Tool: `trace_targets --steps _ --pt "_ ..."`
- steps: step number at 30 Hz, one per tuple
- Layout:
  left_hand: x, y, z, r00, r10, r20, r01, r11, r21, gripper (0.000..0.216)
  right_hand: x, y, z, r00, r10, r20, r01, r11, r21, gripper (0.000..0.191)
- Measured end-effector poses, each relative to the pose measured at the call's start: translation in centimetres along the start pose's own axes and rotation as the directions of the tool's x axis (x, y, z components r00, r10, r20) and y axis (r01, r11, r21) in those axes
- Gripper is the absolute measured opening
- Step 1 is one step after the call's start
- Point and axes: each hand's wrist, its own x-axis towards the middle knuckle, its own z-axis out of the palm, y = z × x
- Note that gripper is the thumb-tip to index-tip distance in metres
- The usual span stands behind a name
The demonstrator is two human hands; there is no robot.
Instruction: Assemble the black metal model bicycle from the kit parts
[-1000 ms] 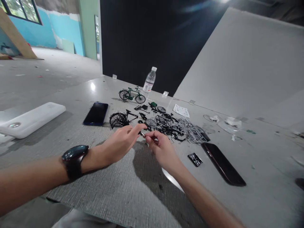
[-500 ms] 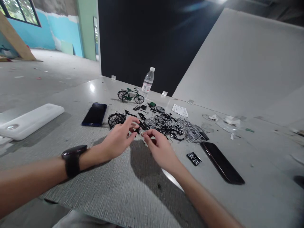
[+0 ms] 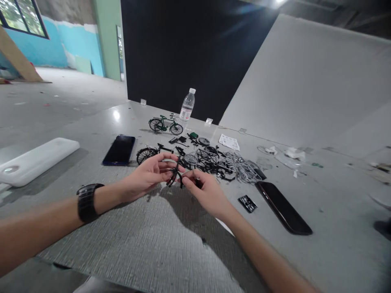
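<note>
My left hand (image 3: 152,173) is closed on a thin black forked part of a model bicycle (image 3: 175,174), held up above the table with its curved ends pointing down. Close beside it, my right hand (image 3: 205,186) has thumb and fingers pinched together; whatever lies between them is too small to make out. Behind my left hand stands a partly built black model bicycle (image 3: 148,153). A heap of black and silver model parts (image 3: 221,160) lies just beyond my right hand. Farther back, a green model bicycle (image 3: 165,124) stands upright.
A clear water bottle (image 3: 187,106) stands near the black panel. Phones lie at left (image 3: 119,149) and right (image 3: 284,207), with a small black packet (image 3: 247,203) by the right one. A white device (image 3: 38,160) sits far left. A printed sheet (image 3: 229,141) lies behind the heap.
My left hand has turned palm inward, bringing the black part into clearer view. My right hand's fingers have curled in, and the thin shiny piece at its fingertips no longer shows. The view has shifted slightly.
</note>
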Motion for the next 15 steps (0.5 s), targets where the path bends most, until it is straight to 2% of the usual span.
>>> trace_targets --steps 6,11,15 --pt "0.05 0.12 0.20 0.999 -0.005 -0.042 0.006 1.000 0.030 0.034 -0.33 -0.21 0.17 0.996 0.051 0.072 -0.060 0.990 0.128 0.027" --pt "0.36 -0.42 -0.07 0.987 0.015 -0.162 0.020 0.977 0.214 0.031 -0.32 -0.34 0.41 0.991 0.124 -0.043 -0.113 0.975 0.193 0.030" --pt "0.64 -0.65 -0.16 0.975 0.037 -0.217 0.062 0.900 0.432 0.028 -0.21 -0.29 0.45 0.984 0.130 -0.119 -0.107 0.977 0.183 0.030"
